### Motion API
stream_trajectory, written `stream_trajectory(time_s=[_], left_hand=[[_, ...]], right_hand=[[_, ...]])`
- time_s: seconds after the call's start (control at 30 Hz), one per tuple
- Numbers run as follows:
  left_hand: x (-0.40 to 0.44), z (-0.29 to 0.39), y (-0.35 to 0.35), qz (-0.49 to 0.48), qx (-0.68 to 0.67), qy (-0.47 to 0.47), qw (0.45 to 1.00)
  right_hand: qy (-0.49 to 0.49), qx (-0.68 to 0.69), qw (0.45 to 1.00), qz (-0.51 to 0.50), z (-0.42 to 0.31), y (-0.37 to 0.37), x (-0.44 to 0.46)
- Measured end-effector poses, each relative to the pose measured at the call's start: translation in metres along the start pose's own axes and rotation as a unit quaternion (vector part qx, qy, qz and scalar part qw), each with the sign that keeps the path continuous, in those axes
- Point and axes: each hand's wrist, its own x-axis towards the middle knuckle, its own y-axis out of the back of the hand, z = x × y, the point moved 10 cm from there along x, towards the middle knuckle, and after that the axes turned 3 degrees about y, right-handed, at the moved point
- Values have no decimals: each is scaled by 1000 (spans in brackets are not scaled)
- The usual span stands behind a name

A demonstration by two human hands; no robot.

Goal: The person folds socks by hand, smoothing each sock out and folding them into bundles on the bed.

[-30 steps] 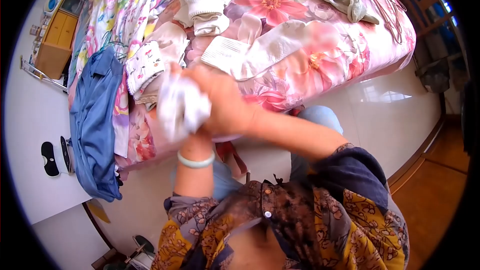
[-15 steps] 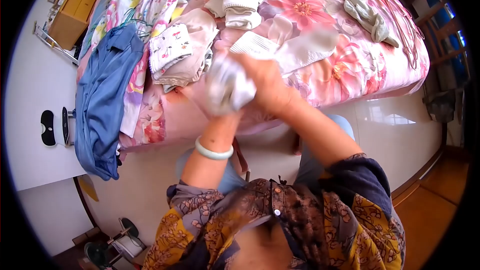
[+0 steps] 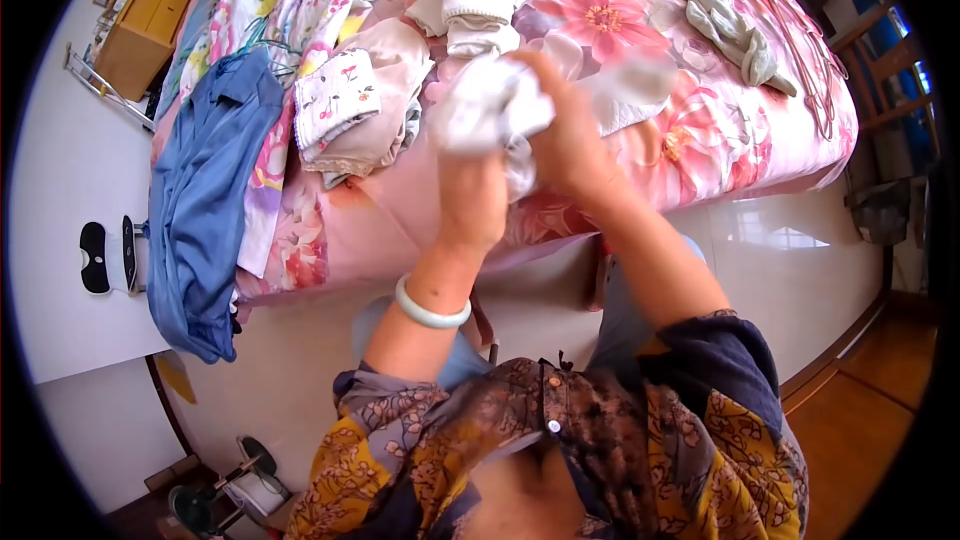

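A bunched white sock (image 3: 490,105), blurred by motion, is held in both hands above the near edge of the bed. My left hand (image 3: 472,190) is closed on it from below, its fingers mostly covered by the fabric. On the right side my right hand (image 3: 565,130) grips the same sock, fingers curled round it. Just behind my right hand another white sock (image 3: 632,95) lies flat on the floral bedsheet (image 3: 400,230), partly hidden by that hand. A folded stack of white knit socks (image 3: 475,0) sits farther back.
Left of my hands lie folded underwear with a cherry print (image 3: 338,90) and a blue garment (image 3: 215,190) hanging over the bed edge. A grey-green sock (image 3: 740,40) and a thin reddish cord (image 3: 800,50) lie to the right. A wooden cabinet (image 3: 150,20) stands far left.
Both hands have moved up slightly with the bunched sock. The sock has turned and spread in them, and my right hand now covers more of the sock on the bed.
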Motion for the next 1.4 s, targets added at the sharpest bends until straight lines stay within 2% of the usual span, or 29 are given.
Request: stream_trajectory(time_s=[0.03, 0.07, 0.13, 0.17, 0.27, 0.4, 0.43, 0.53, 0.57, 0.7, 0.83, 0.9, 1.03, 1.17, 1.27, 1.4], left_hand=[[-6, -18, -11, -24, -170, 128, 977], [-5, -16, -16, -26, -184, 153, 971], [-3, -10, -16, 60, -365, 237, 899], [6, -16, -15, -27, -396, 216, 892], [7, -10, -16, -158, -213, 145, 953], [4, 17, -24, -178, -127, 128, 968], [4, 18, -24, -150, -112, 131, 973], [4, 1, -13, -105, -48, 145, 983], [8, 11, -12, -67, -49, 104, 991], [13, 17, 3, -39, -19, 60, 997], [9, 13, 13, -39, -37, 129, 990], [13, 17, 10, -53, -80, 135, 986], [16, 6, 14, -111, -58, 114, 986], [12, 4, 25, -73, -158, 148, 974], [14, 0, 29, -67, -92, 133, 985], [13, -8, 26, -92, -107, 151, 978]], right_hand=[[-66, 25, 997, 14, 16, 12, 7], [-131, 50, 990, 30, 29, 22, 11], [-215, 237, 942, 100, 37, 26, 2], [-242, 373, 884, 144, 47, 22, -1], [-266, 353, 886, 138, 46, 27, -2], [-263, 276, 917, 115, 39, 34, -2], [-241, 256, 931, 101, 30, 35, 0], [-259, 303, 915, 65, 33, 24, -4], [-263, 337, 901, 74, 37, 24, -4], [-269, 449, 846, 103, 57, 30, 1], [-280, 456, 834, 134, 63, 38, 1], [-265, 437, 847, 147, 72, 46, 2], [-228, 417, 863, 172, 68, 58, 9], [-218, 431, 857, 180, 72, 66, 10], [-208, 417, 860, 208, 63, 73, 12], [-197, 407, 867, 211, 67, 77, 11]])
